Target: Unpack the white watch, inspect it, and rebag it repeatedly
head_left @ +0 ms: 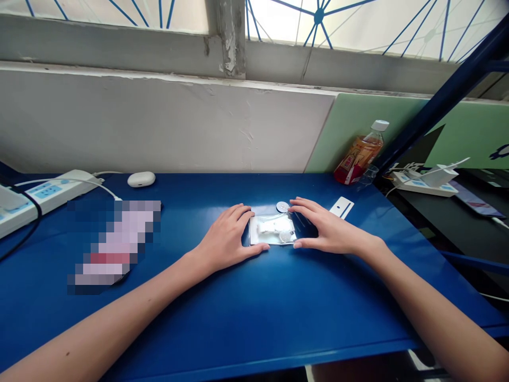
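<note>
A flat, clear plastic packet (272,229) with white items inside lies on the blue desk (254,307). My left hand (228,236) is at its left edge, fingers and thumb spread apart around the corners. At the right edge is my right hand (324,227), also open, its thumb by the packet's lower right corner. Its fingertips are close to a small round white disc (282,207) just behind the packet; whether they touch it I cannot tell. Behind my right hand lies a white card with a dark stripe (342,207), partly covered.
A pixelated phone-shaped object (119,239) lies left, with a cable at its top. Behind it are a white earbud case (141,179) and a power strip (51,196). A drink bottle (360,154) leans at the back right beside a blue post (441,90). Another power strip (425,183) is farther right.
</note>
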{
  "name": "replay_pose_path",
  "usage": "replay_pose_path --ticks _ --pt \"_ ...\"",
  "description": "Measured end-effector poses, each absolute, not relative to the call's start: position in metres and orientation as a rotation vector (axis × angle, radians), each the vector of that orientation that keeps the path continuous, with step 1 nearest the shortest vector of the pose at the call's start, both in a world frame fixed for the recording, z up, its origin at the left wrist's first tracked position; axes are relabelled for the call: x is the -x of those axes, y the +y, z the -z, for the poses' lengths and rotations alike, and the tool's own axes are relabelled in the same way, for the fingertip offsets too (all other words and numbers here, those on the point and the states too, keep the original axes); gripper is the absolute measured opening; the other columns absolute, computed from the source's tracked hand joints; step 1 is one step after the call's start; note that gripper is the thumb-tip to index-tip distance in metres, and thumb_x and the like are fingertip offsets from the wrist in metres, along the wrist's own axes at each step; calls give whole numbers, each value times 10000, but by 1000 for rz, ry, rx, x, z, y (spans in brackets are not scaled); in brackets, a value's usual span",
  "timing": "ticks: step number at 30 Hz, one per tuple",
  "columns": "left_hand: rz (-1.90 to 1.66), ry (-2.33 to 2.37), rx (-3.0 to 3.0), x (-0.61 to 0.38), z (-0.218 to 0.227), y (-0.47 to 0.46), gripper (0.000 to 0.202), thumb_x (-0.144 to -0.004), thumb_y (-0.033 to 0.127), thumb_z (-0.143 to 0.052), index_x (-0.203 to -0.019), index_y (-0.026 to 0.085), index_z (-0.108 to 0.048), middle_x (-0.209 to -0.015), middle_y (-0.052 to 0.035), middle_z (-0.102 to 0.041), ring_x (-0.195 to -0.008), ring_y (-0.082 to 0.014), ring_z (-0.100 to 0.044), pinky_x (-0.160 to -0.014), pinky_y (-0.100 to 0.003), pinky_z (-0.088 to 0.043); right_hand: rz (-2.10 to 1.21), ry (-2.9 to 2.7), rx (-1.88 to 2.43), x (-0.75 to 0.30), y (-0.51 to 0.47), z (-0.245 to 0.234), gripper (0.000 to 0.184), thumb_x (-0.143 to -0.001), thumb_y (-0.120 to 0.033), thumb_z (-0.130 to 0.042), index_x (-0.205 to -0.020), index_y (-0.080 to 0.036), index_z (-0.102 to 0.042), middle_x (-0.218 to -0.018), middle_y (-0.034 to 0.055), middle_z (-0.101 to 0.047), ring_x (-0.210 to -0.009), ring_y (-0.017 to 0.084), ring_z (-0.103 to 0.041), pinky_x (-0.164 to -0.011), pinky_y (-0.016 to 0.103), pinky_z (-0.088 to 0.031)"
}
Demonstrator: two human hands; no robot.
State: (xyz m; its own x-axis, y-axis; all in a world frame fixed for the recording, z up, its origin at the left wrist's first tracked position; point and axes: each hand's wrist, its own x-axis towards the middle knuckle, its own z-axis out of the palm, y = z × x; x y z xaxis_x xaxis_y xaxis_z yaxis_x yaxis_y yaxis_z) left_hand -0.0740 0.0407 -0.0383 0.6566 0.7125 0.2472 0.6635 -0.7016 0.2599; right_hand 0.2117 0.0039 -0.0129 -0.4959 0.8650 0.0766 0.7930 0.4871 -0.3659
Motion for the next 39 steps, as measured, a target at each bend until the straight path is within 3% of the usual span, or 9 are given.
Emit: replay_pose_path --ticks 22,29,39 --pt "-499 1078 -2696 74 37 42 740 -816 700 -610 -1309 151 -550 -1410 -191 -533 -1353 -405 -437 -1106 -577 -378 -462 -2415 1367 -211 2 14 741 -738 -640 -733 -1321 -223 -545 -1477 181 -489 -1446 370 -359 -1135 561 -385" --pt "-439 1081 -2729 73 34 40 799 -821 639 -632 -1383 90 -490 -1446 -223 -494 -1364 -399 -427 -1117 -549 -373 -438 -2457 1398 -210 2 12 772 -742 -666 -714 -1321 -184 -543 -1488 197 -482 -1462 379 -327 -1151 559 -369" --pt "-491 1016 -2776 75 35 40 713 -817 600 -634 -1339 121 -548 -1411 -202 -537 -1337 -389 -460 -1107 -543 -380 -382 -2471 1358 -210 2 14 746 -780 -637 -697 -1358 -192 -540 -1484 197 -493 -1448 396 -348 -1135 587 -381"
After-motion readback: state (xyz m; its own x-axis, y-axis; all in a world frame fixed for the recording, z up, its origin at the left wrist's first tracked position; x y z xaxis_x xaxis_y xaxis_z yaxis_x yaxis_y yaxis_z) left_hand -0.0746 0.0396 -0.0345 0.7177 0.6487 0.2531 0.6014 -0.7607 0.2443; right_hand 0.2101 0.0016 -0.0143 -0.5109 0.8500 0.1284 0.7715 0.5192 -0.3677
